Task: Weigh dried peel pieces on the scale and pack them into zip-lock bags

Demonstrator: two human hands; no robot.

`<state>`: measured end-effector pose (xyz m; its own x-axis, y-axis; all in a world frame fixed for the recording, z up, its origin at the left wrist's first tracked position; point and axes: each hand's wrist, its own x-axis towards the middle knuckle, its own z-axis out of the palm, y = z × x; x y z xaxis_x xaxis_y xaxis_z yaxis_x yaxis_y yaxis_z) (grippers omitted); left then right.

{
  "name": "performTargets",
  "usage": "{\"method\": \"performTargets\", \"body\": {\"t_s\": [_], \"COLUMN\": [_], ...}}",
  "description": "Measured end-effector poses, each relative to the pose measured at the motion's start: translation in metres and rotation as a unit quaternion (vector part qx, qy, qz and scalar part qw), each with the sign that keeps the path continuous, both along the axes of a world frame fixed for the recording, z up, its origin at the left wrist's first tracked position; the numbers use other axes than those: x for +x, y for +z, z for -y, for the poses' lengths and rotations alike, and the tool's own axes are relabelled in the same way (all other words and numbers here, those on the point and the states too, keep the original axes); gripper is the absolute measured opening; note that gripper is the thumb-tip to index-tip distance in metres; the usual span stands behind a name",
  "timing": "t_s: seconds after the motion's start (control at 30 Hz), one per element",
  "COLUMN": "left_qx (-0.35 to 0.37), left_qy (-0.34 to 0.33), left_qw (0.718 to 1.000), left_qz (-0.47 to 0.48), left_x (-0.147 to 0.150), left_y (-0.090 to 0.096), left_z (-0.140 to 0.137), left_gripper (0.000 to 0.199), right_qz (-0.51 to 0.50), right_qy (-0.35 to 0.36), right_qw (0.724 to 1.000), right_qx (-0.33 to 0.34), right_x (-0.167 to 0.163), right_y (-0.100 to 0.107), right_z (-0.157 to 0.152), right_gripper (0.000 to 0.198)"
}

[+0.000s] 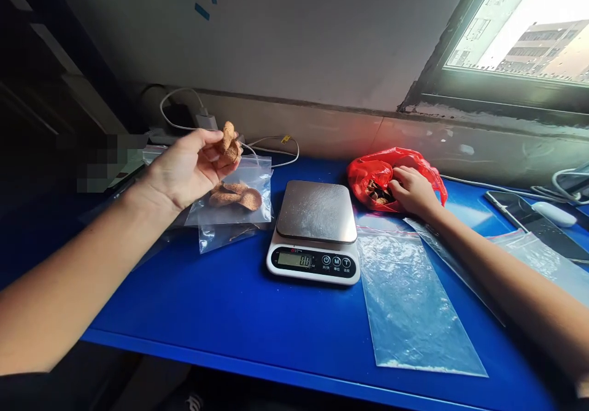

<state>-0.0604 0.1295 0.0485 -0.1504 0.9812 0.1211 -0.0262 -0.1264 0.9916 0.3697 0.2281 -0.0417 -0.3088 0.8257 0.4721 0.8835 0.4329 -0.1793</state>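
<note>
Above the filled bag [258, 170], curved brown pieces [228, 136] are pinched between the thumb and fingers of the left hand [196, 158], held clear of the table [193, 300]. More such pieces are contained in the bag below. By the right hand [411, 188], the mouth of the red bag [363, 170] is entered with bent fingers; the fingertips are hidden, so whether anything is gripped cannot be told. Dark brown bits [381, 199] are seen in the red bag, just beside that hand. Between the two hands, nearer the body, the scale [317, 211] is placed; its pan is bare and 0.0 is shown on its display [294, 260]. Just right of the scale, a flat clear bag [414, 300] is laid. Farther out, a cable [298, 148] is looped near the wall [299, 30], and a window [519, 37] is set at upper right.
</note>
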Motion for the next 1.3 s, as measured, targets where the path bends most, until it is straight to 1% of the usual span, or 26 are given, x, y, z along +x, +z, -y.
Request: {"method": "performTargets", "body": {"t_s": [0.03,0.13,0.2,0.27,0.33,0.43,0.47,0.53,0.57,0.6,0.67,0.73,0.8,0.83,0.9,0.93,1.0,1.07,1.17,1.23,1.3], "left_qx": [-0.01,-0.008,-0.009,-0.004,0.009,0.034,0.042,0.068,0.09,0.124,0.199,0.254,0.275,0.273,0.262,0.259,0.274,0.315,0.365,0.373,0.354], "left_qy": [-0.001,0.011,0.015,0.018,0.014,0.001,-0.008,-0.034,-0.05,-0.064,-0.091,-0.119,-0.148,-0.163,-0.185,-0.185,-0.161,-0.114,-0.041,0.008,0.048], "left_qw": [1.0,1.0,0.998,0.997,0.998,0.999,0.999,0.991,0.98,0.963,0.916,0.866,0.83,0.815,0.797,0.795,0.805,0.815,0.811,0.818,0.827], "left_qz": [0.016,0.028,0.054,0.069,0.061,0.021,-0.01,-0.109,-0.169,-0.229,-0.337,-0.413,-0.463,-0.483,-0.513,-0.517,-0.501,-0.473,-0.455,-0.438,-0.435], "left_x": [-0.002,-0.005,-0.004,0.001,0.01,0.03,0.038,0.055,0.063,0.071,0.086,0.099,0.108,0.112,0.114,0.113,0.104,0.089,0.06,0.044,0.035], "left_y": [-0.001,-0.004,-0.003,-0.002,-0.001,-0.003,-0.005,-0.01,-0.012,-0.014,-0.018,-0.021,-0.022,-0.023,-0.022,-0.021,-0.02,-0.017,-0.015,-0.015,-0.017], "left_z": [-0.003,-0.007,-0.008,-0.006,-0.001,0.012,0.017,0.026,0.03,0.032,0.032,0.028,0.022,0.02,0.017,0.017,0.021,0.025,0.025,0.02,0.013], "left_gripper": [0.01,0.01,0.008,0.006,0.008,0.018,0.021,0.024,0.025,0.025,0.023,0.021,0.021,0.02,0.019,0.02,0.027,0.035,0.044,0.041,0.04], "right_qz": [0.0,-0.002,-0.003,-0.004,-0.002,0.002,0.002,0.001,-0.001,-0.004,-0.006,-0.004,0.002,0.006,0.012,0.013,0.013,0.013,0.013,0.015,0.016], "right_qy": [0.001,0.004,0.004,0.003,0.003,0.006,0.006,0.005,0.003,-0.001,-0.007,-0.009,-0.007,-0.006,-0.003,-0.002,-0.002,-0.002,-0.004,-0.004,-0.001], "right_qw": [1.0,1.0,1.0,1.0,1.0,1.0,1.0,1.0,1.0,1.0,1.0,1.0,1.0,1.0,1.0,1.0,1.0,1.0,1.0,1.0,1.0], "right_qx": [0.001,0.001,0.002,0.003,0.004,0.005,0.004,0.003,0.004,0.004,0.007,0.01,0.013,0.014,0.017,0.018,0.018,0.017,0.013,0.01,0.01], "right_x": [0.0,0.0,-0.001,-0.001,-0.001,-0.001,-0.001,-0.002,-0.002,-0.002,-0.003,-0.004,-0.004,-0.004,-0.003,-0.003,-0.003,-0.003,-0.004,-0.004,-0.003], "right_y": [0.0,-0.001,-0.001,-0.001,-0.001,0.0,0.0,0.0,0.0,0.0,-0.001,-0.001,-0.002,-0.003,-0.003,-0.004,-0.004,-0.004,-0.003,-0.003,-0.003], "right_z": [0.0,0.0,0.0,0.0,0.0,0.0,0.0,0.0,0.0,0.0,0.001,0.001,0.0,0.0,-0.001,-0.002,-0.002,-0.002,-0.001,-0.001,0.0], "right_gripper": [0.016,0.016,0.016,0.016,0.016,0.016,0.016,0.016,0.016,0.016,0.016,0.016,0.017,0.018,0.02,0.02,0.019,0.018,0.019,0.02,0.02]}}
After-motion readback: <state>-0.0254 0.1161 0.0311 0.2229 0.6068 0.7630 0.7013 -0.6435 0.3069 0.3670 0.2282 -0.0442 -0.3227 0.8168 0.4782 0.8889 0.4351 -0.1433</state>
